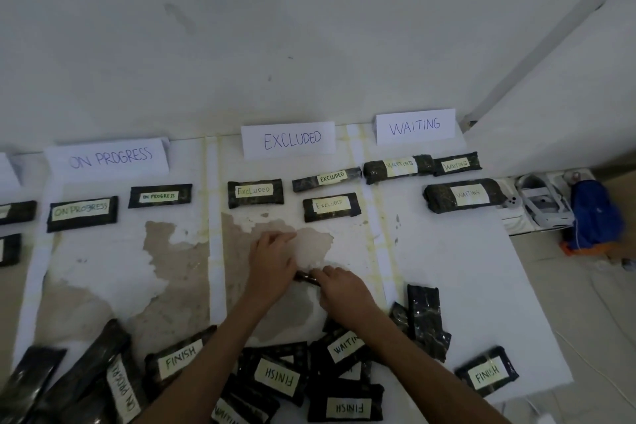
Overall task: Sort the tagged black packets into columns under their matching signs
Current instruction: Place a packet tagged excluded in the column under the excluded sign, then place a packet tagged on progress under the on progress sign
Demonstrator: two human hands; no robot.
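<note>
Two hands grip one black packet [305,278] low in the middle column of the white sheet [464,268].

The packet's long axis runs left to right, its right end a little nearer the person. The left hand [272,260] has curled fingers closed on the left end, and the right hand [342,289] is curled over the right end. Only a short dark strip shows between them, and its tag is hidden. Up the sheet, the EXCLUDED sign [288,140] has three EXCLUDED packets [255,193] below it, the WAITING sign [415,126] has three WAITING packets [464,194], and the ON PROGRESS sign [110,157] has two ON PROGRESS packets [82,213], all lying crosswise. A loose pile [275,379] of tagged packets lies along the near edge.
</note>
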